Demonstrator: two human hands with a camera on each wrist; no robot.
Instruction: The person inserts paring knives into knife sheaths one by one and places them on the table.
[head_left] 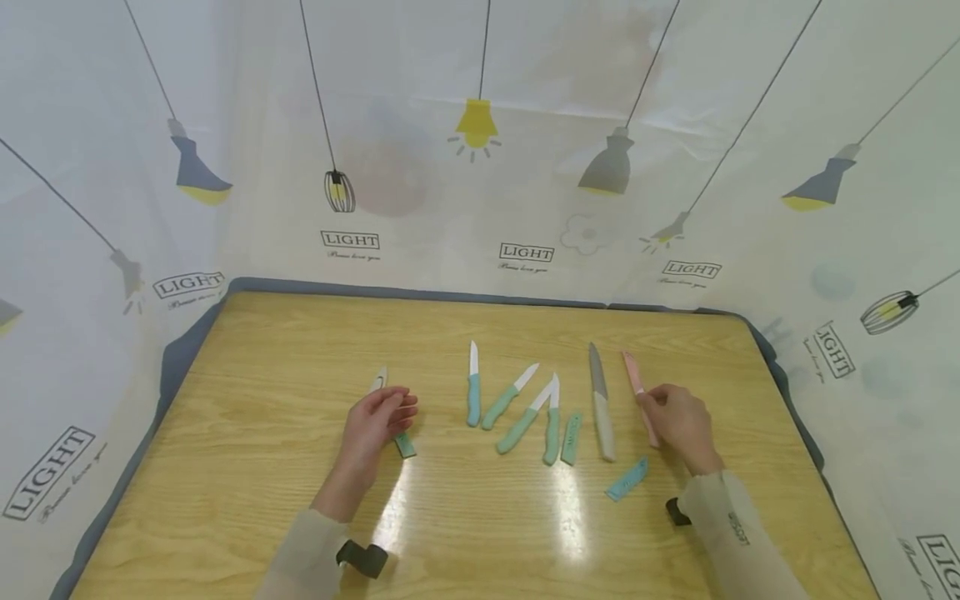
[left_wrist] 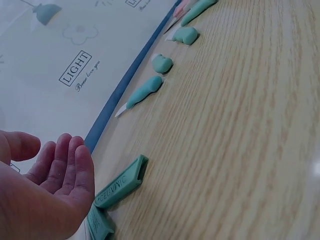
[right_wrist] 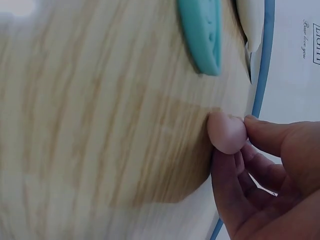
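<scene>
My right hand [head_left: 681, 421] pinches the handle of a pink knife [head_left: 650, 427] lying at the right of the row. In the right wrist view its rounded pink handle end [right_wrist: 227, 132] sits between thumb and fingers. My left hand [head_left: 375, 423] hovers with loosely bent fingers, holding nothing, over green blade covers [head_left: 405, 444]. In the left wrist view two covers, one lettered [left_wrist: 122, 185], lie just beyond the palm. Between the hands lie a blue-handled knife [head_left: 473, 400], three green-handled knives [head_left: 517, 432] and a larger grey-bladed knife with a cream handle [head_left: 604, 429].
A green blade cover [head_left: 572, 439] lies beside the cream-handled knife, and a blue cover [head_left: 627, 479] is nearer the front. All rest on a wooden table [head_left: 262, 500]. A lamp-patterned curtain [head_left: 435, 217] surrounds its back and sides.
</scene>
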